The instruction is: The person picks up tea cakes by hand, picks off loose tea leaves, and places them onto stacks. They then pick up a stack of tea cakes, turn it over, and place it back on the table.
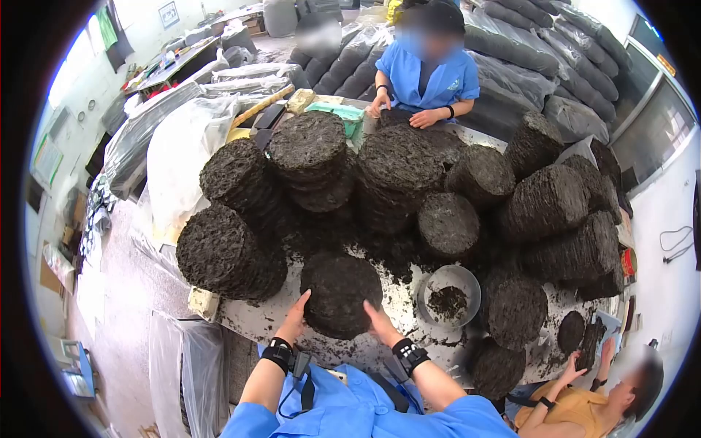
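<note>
Directly in front of me is a dark, round, flat disc (341, 296) that looks like pressed dried seaweed. My left hand (295, 317) grips its left edge, with the thumb along the rim. On the lower right edge, my right hand (380, 325) has hold of the same disc. The fingers beneath it are hidden. A clear round bowl (449, 296) with dark crumbs in it stands to the right of the disc. To the left lies a tilted stack of similar discs (226, 252).
Several more stacks of dark discs (401, 164) crowd the white table (252, 319), with loose crumbs scattered about. A co-worker in blue (431, 77) stands across the table. Another person in yellow (577, 409) handles a dark piece at the lower right.
</note>
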Motion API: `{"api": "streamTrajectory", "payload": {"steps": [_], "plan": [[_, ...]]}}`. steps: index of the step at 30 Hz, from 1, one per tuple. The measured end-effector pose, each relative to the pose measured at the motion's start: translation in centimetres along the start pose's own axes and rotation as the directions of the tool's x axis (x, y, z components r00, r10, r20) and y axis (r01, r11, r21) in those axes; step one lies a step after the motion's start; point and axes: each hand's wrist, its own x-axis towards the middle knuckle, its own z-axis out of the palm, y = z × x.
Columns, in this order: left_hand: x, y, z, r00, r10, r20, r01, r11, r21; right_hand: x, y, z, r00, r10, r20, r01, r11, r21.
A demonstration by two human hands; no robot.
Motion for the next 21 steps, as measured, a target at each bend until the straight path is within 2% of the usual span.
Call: {"api": "streamTrajectory", "payload": {"steps": [1,3,5,6,7,8,9,11,14,15,16,17,18,19,20,21], "plan": [[-0.9,1.0,0.8,0.999,-0.032,-0.029,0.031,0.999,-0.030,1.3,1.7,0.0,0.987,-0.157,0.039,0.156,0.987,0.037],[-1.9,2.0,0.8,0.999,-0.019,0.029,0.019,1.000,-0.013,2.5,3.7,-1.1,0.982,-0.179,0.059,0.170,0.977,0.128],[-0.1,1.5,-2.0,0.957,-0.285,0.052,0.278,0.954,0.110,1.4,3.4,-2.2,0.983,-0.181,-0.023,0.182,0.976,0.117],[0.9,1.2,-3.0,0.969,-0.246,0.008,0.243,0.961,0.132,0.3,3.4,-2.7,0.980,-0.173,-0.102,0.184,0.977,0.105],[3.2,0.5,-4.8,0.998,-0.049,-0.027,0.054,0.974,0.218,-0.8,3.1,-3.3,0.975,-0.171,-0.143,0.189,0.974,0.122],[5.3,0.1,-5.3,0.988,0.151,-0.031,-0.135,0.944,0.300,-2.0,2.3,-3.7,0.981,-0.077,-0.178,0.102,0.985,0.136],[4.5,1.5,-4.2,0.988,0.149,-0.037,-0.138,0.965,0.223,-2.9,2.2,-4.3,0.977,0.018,-0.212,0.016,0.987,0.158],[4.3,3.5,-2.2,0.983,0.184,-0.009,-0.180,0.969,0.167,-3.5,2.9,-5.2,0.991,0.069,-0.114,-0.039,0.969,0.244],[2.6,5.7,1.2,0.975,0.224,0.001,-0.221,0.960,0.172,-3.9,3.3,-4.2,0.986,0.160,-0.053,-0.128,0.916,0.379],[2.3,5.8,1.9,0.961,0.252,0.110,-0.271,0.935,0.227,-4.0,2.8,-3.3,0.986,0.155,-0.054,-0.122,0.914,0.388],[1.9,5.8,2.4,0.938,0.268,0.218,-0.323,0.906,0.274,-4.3,2.2,-2.3,0.994,0.084,-0.065,-0.050,0.913,0.405],[1.5,5.9,2.6,0.936,0.175,0.304,-0.291,0.873,0.392,-4.2,1.8,-1.3,0.997,0.014,-0.078,0.020,0.907,0.420],[0.3,5.7,3.3,0.917,0.182,0.354,-0.320,0.866,0.385,-2.6,2.8,-0.2,0.978,-0.078,-0.192,0.152,0.898,0.413],[-0.5,5.5,3.5,0.896,0.186,0.404,-0.348,0.858,0.377,-1.4,3.6,-0.3,0.979,-0.076,-0.190,0.151,0.895,0.420],[0.3,4.8,2.5,0.896,0.182,0.406,-0.349,0.853,0.389,-0.3,4.5,-0.4,0.970,-0.172,-0.170,0.223,0.907,0.357],[2.0,3.8,1.4,0.935,0.201,0.292,-0.306,0.874,0.378,0.1,4.8,-0.2,0.952,-0.269,-0.149,0.303,0.906,0.296]]}}
